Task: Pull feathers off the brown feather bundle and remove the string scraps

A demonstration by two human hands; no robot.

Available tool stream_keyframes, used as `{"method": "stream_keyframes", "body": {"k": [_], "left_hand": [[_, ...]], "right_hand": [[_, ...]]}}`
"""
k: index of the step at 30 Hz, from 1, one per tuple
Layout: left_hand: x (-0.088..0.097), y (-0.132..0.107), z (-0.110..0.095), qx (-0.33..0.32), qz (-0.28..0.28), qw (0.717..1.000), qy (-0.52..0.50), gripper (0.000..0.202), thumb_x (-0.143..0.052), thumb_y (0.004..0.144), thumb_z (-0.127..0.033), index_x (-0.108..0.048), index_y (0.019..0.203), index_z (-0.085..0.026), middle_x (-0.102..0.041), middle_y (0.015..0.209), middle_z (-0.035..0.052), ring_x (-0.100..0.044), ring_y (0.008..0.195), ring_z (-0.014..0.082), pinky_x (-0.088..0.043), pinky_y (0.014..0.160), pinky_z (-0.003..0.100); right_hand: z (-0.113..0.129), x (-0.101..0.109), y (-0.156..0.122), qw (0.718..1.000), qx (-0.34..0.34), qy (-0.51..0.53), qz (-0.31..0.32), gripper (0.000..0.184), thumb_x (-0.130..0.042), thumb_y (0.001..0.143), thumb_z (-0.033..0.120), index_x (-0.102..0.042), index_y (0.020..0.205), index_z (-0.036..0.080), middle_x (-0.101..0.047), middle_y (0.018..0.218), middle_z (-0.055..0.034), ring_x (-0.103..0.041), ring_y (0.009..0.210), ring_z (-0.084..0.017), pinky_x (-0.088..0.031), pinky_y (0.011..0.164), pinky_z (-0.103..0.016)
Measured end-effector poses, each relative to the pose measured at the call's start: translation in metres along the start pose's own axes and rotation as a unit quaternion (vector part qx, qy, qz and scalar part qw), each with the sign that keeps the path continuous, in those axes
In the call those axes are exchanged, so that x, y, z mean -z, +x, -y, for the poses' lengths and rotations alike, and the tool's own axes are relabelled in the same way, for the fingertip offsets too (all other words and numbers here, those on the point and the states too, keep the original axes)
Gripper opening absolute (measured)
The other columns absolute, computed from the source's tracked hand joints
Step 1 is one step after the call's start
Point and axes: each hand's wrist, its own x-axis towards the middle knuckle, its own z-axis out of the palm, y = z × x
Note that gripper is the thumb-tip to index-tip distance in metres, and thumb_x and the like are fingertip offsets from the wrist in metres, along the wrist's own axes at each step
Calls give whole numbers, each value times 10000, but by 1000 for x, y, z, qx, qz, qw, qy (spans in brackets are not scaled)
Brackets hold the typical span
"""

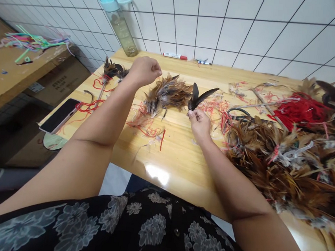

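Note:
Between the fingertips of my right hand [199, 122] are a few dark feathers [198, 97], gripped at their lower ends with the tips fanned upward. My left hand [146, 70] is raised over the far part of the table, its fingers curled together; anything inside them is hidden. Between the two hands lies a bundle of brown feathers [170, 94]. To the left of my left hand, a stick with dark feathers [110, 69] at its top lies partly behind my forearm, with red string [90, 106] near it.
Brown feather bunches [273, 159] and a heap of red string [299, 110] cover the table's right side. A water bottle [121, 30] and a red marker [175, 56] are by the tiled wall. A phone [60, 115] lies at the left edge. Thread scraps [149, 129] litter the middle.

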Motion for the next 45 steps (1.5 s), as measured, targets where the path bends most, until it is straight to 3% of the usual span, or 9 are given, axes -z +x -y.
{"method": "stream_keyframes", "body": {"k": [6,12,18,22,27,32,37,41,45], "left_hand": [[6,-29,-10,4,2,999,-33,186,-787,895,-95,-693,780,-208,-532,677,-12,-560,800,204,-509,922,412],[1,-48,5,-6,65,995,-76,95,-839,787,-155,-776,810,-223,-648,734,31,-707,956,310,-579,1011,454],[-31,-47,6,-55,81,995,-32,131,-810,739,-120,-764,818,-214,-654,811,59,-728,1137,386,-525,1208,549],[-46,-42,16,-63,76,995,-7,166,-761,757,-92,-696,821,-230,-663,897,90,-717,1168,406,-521,1205,567],[-32,-42,28,-38,5,999,-29,168,-790,817,-154,-687,888,-266,-725,955,94,-694,1216,397,-520,1215,550],[-15,-69,4,-63,-5,990,-125,103,-837,889,-230,-781,973,-252,-738,940,61,-716,1093,316,-572,1074,467],[-49,-94,-20,-96,150,957,-230,152,-820,880,-249,-807,1014,-177,-741,879,31,-698,858,210,-560,812,330],[-86,-103,-26,-112,144,946,-268,100,-824,845,-212,-745,904,-195,-719,839,4,-674,831,202,-538,766,304],[-99,-111,-28,-114,99,950,-273,98,-812,849,-171,-722,873,-203,-720,816,4,-684,864,219,-541,778,304]], "right_hand": [[1,0,-1,1000,6,2,6,324,-724,950,378,-571,689,261,-442,643,43,-401,692,-162,-323,735,-350],[1,0,-2,1000,8,3,5,304,-709,931,409,-579,698,263,-479,667,35,-405,689,-160,-337,753,-363],[-1,2,-2,1000,18,-12,5,316,-712,940,403,-571,696,260,-478,670,35,-410,694,-157,-348,759,-360],[-3,3,0,1000,21,-22,5,310,-716,966,384,-591,715,253,-489,673,36,-421,706,-157,-355,756,-349],[0,3,-1,999,15,-34,2,331,-726,994,342,-587,709,248,-491,677,37,-425,709,-157,-357,758,-345],[-2,2,-1,999,27,-32,12,317,-730,1005,346,-607,731,244,-494,688,39,-441,708,-154,-369,764,-345],[-19,1,4,994,88,-55,16,340,-712,999,468,-595,766,251,-525,731,25,-488,734,-167,-399,771,-343],[-25,2,3,975,188,-113,30,305,-668,984,462,-579,778,255,-547,780,-4,-532,774,-188,-440,792,-353],[-23,4,0,957,251,-140,38,289,-636,979,405,-531,753,259,-528,755,-10,-527,739,-193,-443,765,-362]]}}
